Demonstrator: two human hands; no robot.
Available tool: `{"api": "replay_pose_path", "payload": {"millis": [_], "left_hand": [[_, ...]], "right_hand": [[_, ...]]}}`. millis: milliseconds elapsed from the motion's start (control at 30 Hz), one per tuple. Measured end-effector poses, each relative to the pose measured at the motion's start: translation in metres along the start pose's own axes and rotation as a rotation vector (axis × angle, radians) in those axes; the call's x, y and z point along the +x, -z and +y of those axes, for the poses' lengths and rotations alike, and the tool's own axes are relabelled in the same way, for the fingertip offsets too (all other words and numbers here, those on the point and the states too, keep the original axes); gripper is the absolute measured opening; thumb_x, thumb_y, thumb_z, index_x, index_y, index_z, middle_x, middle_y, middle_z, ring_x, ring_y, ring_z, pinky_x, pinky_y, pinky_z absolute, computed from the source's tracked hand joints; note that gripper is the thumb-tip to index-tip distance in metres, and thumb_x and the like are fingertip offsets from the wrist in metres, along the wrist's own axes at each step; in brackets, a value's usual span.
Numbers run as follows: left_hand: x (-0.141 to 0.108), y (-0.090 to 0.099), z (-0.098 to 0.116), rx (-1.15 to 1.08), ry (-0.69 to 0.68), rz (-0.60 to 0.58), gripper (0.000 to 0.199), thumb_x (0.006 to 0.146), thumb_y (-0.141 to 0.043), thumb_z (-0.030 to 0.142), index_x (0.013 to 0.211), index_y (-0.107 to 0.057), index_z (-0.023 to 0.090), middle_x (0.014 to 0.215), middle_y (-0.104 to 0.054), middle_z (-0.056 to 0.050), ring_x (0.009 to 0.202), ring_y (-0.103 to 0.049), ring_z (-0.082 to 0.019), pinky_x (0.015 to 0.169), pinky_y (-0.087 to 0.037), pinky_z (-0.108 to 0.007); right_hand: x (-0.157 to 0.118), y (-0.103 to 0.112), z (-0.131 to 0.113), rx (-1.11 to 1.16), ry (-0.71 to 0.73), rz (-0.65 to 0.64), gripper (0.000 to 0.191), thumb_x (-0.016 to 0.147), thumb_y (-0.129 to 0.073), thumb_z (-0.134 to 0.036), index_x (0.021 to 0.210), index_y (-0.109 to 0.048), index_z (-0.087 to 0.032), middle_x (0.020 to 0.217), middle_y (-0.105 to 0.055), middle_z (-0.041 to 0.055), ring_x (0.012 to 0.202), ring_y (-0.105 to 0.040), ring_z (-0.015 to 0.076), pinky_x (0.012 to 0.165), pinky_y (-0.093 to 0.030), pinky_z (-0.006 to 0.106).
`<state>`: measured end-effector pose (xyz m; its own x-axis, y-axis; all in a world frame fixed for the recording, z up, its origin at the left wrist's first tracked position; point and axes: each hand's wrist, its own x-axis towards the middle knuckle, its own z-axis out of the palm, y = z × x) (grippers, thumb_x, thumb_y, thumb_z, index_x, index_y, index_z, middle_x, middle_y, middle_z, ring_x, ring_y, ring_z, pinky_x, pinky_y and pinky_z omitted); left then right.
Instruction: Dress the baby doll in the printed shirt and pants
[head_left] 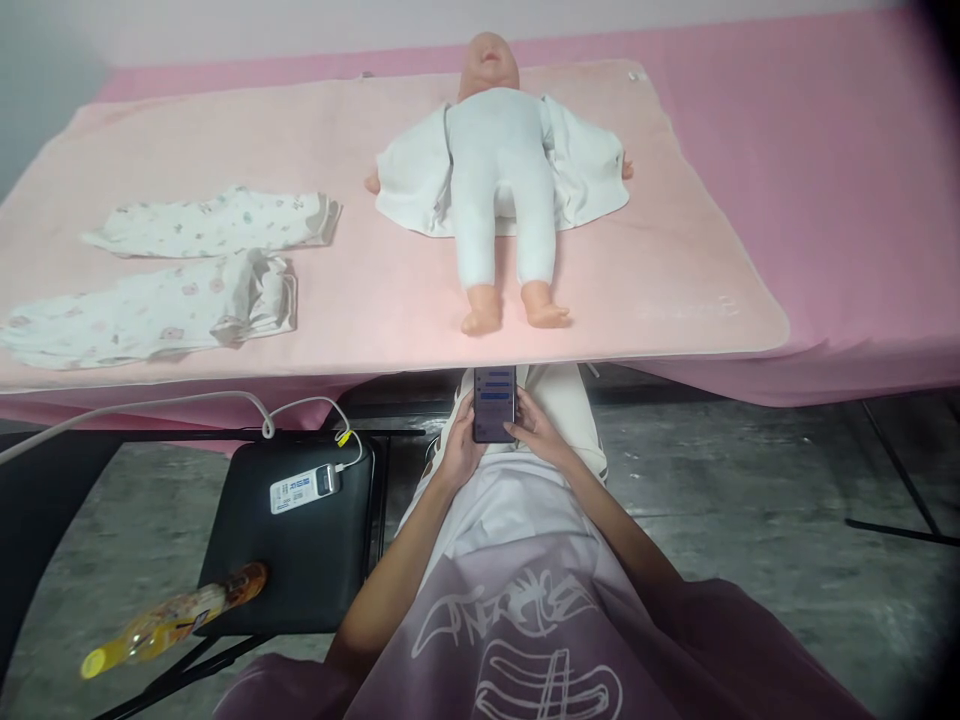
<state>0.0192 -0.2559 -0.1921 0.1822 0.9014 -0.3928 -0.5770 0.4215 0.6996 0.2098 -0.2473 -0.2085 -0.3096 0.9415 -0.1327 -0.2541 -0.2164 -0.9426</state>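
Observation:
My left hand (pixel 462 448) holds the left edge of a phone (pixel 494 405) low over my lap, just below the table edge. On the phone's right side, my right hand (pixel 537 430) grips it too, its thumb over the lower screen, which shows a chat-like page. Beyond the phone, a baby doll (pixel 491 140) lies on its back on a pink mat (pixel 637 290), feet towards me. White clothing is on its body, and a white garment (pixel 416 175) spreads under its arms.
Two folded patterned garments (pixel 217 222) (pixel 157 312) lie at the mat's left. A black stool (pixel 300 560) at the lower left bears a white cabled device (pixel 300 490) and a yellow-capped bottle (pixel 169 620). The pink-covered table (pixel 847 180) extends right.

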Motion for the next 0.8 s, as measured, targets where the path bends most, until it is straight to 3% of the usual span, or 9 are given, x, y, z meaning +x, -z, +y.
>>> {"api": "replay_pose_path", "payload": {"millis": [400, 567, 800], "left_hand": [[-0.003, -0.004, 0.004, 0.005, 0.000, -0.025, 0.066, 0.094, -0.088, 0.044, 0.157, -0.070, 0.032, 0.169, -0.065, -0.008, 0.168, -0.050, -0.036, 0.138, -0.044, -0.055], [-0.006, -0.007, 0.007, 0.011, 0.017, -0.058, 0.073, 0.093, -0.093, 0.040, 0.160, -0.068, 0.031, 0.171, -0.064, -0.009, 0.166, -0.052, -0.037, 0.137, -0.046, -0.053], [-0.004, -0.003, 0.005, -0.023, 0.007, -0.069, 0.080, 0.094, -0.092, 0.041, 0.167, -0.063, 0.030, 0.166, -0.068, -0.011, 0.165, -0.054, -0.036, 0.138, -0.043, -0.054]], "right_hand": [[0.006, -0.018, 0.006, -0.019, 0.019, 0.160, 0.098, 0.087, -0.093, -0.070, 0.167, -0.050, -0.031, 0.150, -0.069, 0.0128, 0.139, -0.068, 0.0313, 0.129, -0.053, 0.052], [0.004, -0.015, 0.001, -0.002, 0.020, 0.148, 0.094, 0.092, -0.088, -0.072, 0.169, -0.050, -0.032, 0.152, -0.070, 0.0122, 0.144, -0.066, 0.0321, 0.131, -0.051, 0.051], [0.002, -0.004, -0.001, 0.015, 0.007, 0.024, 0.100, 0.091, -0.091, -0.067, 0.175, -0.049, -0.032, 0.158, -0.069, 0.0122, 0.148, -0.064, 0.0328, 0.132, -0.051, 0.050]]}}
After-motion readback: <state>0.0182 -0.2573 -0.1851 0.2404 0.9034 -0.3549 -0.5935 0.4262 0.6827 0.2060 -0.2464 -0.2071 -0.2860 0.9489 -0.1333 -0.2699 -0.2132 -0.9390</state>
